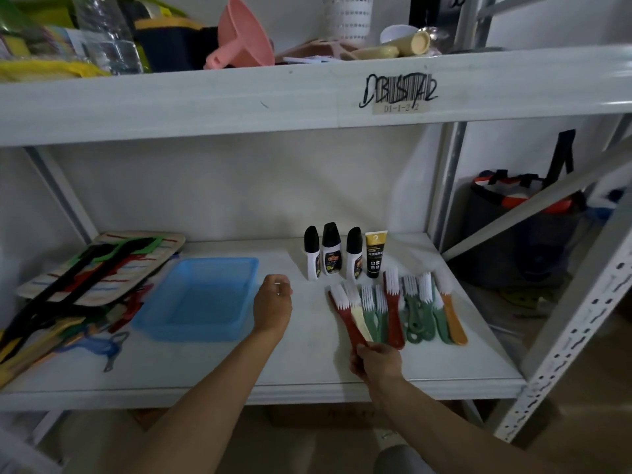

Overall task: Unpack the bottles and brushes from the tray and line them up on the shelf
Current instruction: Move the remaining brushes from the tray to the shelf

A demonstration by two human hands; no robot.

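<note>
White shelf (pixel 212 367) — left hand (pixel 272 302) loosely curled, empty; right hand (pixel 376 362) grips brush handles (pixel 357 331).

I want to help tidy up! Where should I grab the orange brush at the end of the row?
Grab the orange brush by its flat handle end, coming from the shelf's front edge. Its white bristles point toward the wall, a green brush crowds its left side, and its right side is free.

On the shelf (pixel 205 367), the tray (pixel 201 299) lies left of the bottles (pixel 331 254), brushes (pixel 396 306) just before them.
</note>
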